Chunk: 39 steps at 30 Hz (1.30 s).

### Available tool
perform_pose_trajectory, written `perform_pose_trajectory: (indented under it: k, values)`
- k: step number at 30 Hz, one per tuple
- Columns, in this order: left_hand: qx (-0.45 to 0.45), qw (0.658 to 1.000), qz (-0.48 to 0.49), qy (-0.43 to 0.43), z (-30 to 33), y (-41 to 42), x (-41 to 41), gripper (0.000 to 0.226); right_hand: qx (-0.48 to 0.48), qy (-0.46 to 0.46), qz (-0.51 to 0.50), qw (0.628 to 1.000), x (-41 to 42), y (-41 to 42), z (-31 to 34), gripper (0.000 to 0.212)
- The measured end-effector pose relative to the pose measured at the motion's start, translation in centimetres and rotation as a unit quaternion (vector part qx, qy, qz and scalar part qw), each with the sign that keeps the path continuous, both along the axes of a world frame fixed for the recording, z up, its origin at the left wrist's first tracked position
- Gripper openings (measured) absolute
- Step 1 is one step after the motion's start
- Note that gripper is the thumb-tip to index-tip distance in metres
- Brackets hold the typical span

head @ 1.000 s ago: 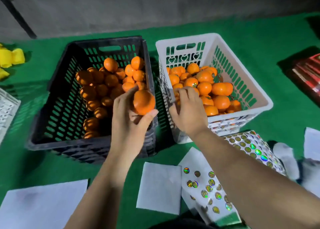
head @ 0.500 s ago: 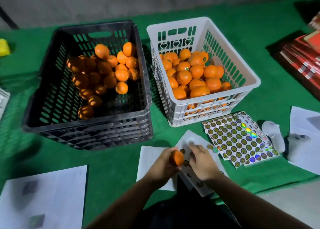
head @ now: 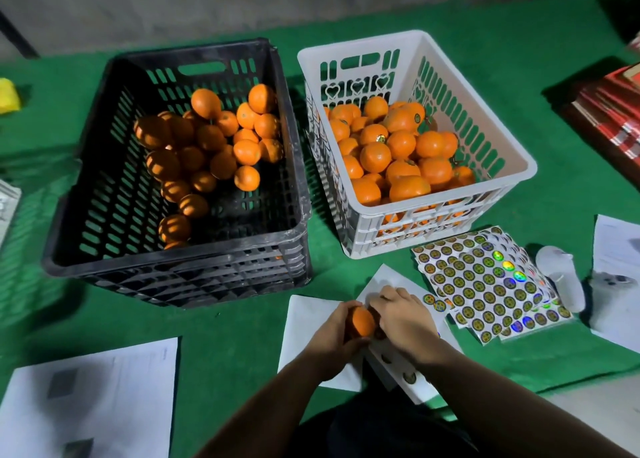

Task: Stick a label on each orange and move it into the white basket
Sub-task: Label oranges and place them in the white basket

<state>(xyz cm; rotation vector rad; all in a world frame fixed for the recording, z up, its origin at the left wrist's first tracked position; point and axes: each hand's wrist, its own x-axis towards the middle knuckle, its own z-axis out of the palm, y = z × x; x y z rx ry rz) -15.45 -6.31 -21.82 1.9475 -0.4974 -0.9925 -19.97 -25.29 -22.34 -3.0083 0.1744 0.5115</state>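
Both hands barely shifted; my left hand (head: pixel 334 333) grips the orange (head: pixel 361 322) before the white basket (head: pixel 512 194). Right hand (head: pixel 403 314) presses fingers on it (pinch unclear), labelling now; next, I'd lift it in.

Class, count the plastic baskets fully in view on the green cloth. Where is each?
2. The black basket stands on the left, the white basket beside it on the right. Both hold oranges.

white basket (head: pixel 516 177) open above, black crate (head: pixel 298 167) touching its left wall, sticker sheets (head: pixel 485 284) just before it
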Motion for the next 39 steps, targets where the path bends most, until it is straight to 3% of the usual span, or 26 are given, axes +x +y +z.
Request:
perform_pose_trajectory:
  k: [5,9,12,16,22,25,26,28,30,31,34,39]
  values:
    - [-0.006,1.000,0.009,0.016,-0.1,0.0,-0.1,0.063,0.181,-0.066,-0.127,0.973,0.3,-0.3,1.8,0.014]
    - [-0.030,0.998,0.034,0.041,0.1,0.2,-0.4,0.060,0.404,-0.125,-0.271,0.865,-0.9,-0.8,4.5,0.007]
    - [-0.066,0.995,0.059,0.037,0.8,0.2,-1.0,0.060,0.513,-0.093,-0.268,0.810,-1.9,-0.8,7.0,0.008]
    - [-0.131,0.988,0.084,0.015,3.1,0.0,-1.5,0.062,0.543,-0.060,-0.245,0.801,-2.5,0.6,9.3,0.006]
    - [-0.179,0.976,0.118,-0.021,6.8,0.4,-2.1,0.061,0.458,-0.089,-0.195,0.863,-1.7,1.8,12.4,0.017]
    - [-0.196,0.970,0.145,-0.014,8.3,0.6,-2.3,0.061,0.416,-0.082,-0.198,0.884,-1.6,1.4,13.8,0.040]
    - [-0.206,0.967,0.148,-0.019,8.9,0.7,-2.3,0.061,0.453,-0.068,-0.220,0.861,-1.6,1.3,14.2,0.052]
    - [-0.231,0.961,0.147,-0.027,10.0,1.0,-2.2,0.061,0.585,-0.011,-0.252,0.771,-1.8,1.3,14.8,0.067]
    - [-0.245,0.959,0.137,-0.034,11.0,1.4,-1.9,0.062,0.685,0.038,-0.257,0.681,-2.0,1.4,15.0,0.068]
    - [-0.247,0.959,0.132,-0.035,11.3,1.5,-1.7,0.061,0.706,0.043,-0.256,0.658,-2.1,1.5,15.0,0.065]
    - [-0.260,0.956,0.132,-0.029,12.2,1.7,-1.3,0.058,0.705,0.012,-0.278,0.653,-2.1,2.5,15.5,0.057]
    - [-0.270,0.952,0.140,-0.036,12.9,1.7,-1.5,0.059,0.706,-0.037,-0.266,0.655,-2.0,4.5,15.9,0.067]
